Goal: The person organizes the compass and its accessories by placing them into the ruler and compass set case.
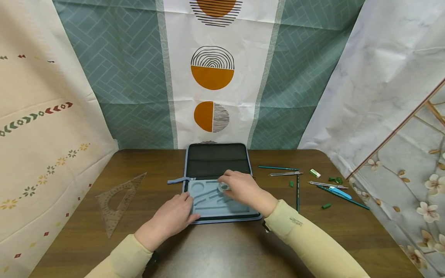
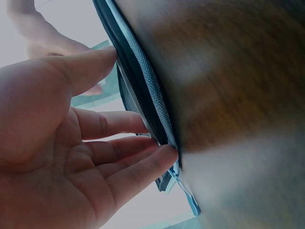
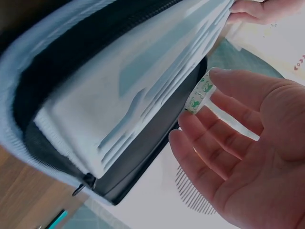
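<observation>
A zippered case with a blue edge lies unfolded on the table, its black lid at the back. In its lower half sits a pale blue tray with shaped recesses. My right hand pinches a small roll of tape between thumb and fingers, over the tray's upper part. Green print shows around the roll in the right wrist view. My left hand rests at the case's left edge, its thumb by the front corner. In the left wrist view, its fairly straight fingers touch the zipper edge.
A clear set square lies left of the case. To the right are pencils, metal compasses, an eraser, a light-blue cutter and small green pieces. Curtains hang behind the table.
</observation>
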